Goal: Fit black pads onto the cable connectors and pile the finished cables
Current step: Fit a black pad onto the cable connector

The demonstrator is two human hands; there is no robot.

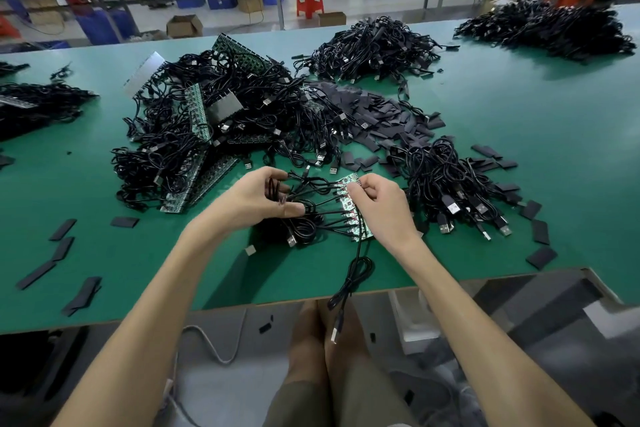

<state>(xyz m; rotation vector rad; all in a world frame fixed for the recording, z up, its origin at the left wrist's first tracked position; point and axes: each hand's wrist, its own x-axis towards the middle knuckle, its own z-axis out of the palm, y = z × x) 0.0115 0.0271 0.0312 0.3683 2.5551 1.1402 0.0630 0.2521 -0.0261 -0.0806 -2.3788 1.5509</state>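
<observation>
A green strip of small circuit boards (350, 206) with several black cables soldered to it lies on the green table (519, 107) between my hands. My right hand (379, 204) pinches the strip's far end. My left hand (258, 199) grips a coil of black cable (275, 189) attached to the strip. One cable (349, 282) hangs from the strip over the table's front edge, its USB plug dangling. A heap of flat black pads (377, 114) lies behind. To the right sits a pile of cables (446, 184) with USB plugs.
A large tangle of cables and board strips (207, 128) fills the left centre. More cable piles (374, 45) (550, 28) lie at the back. Loose black pads (62, 246) (540, 232) are scattered near the front edge. A person stands at the far right.
</observation>
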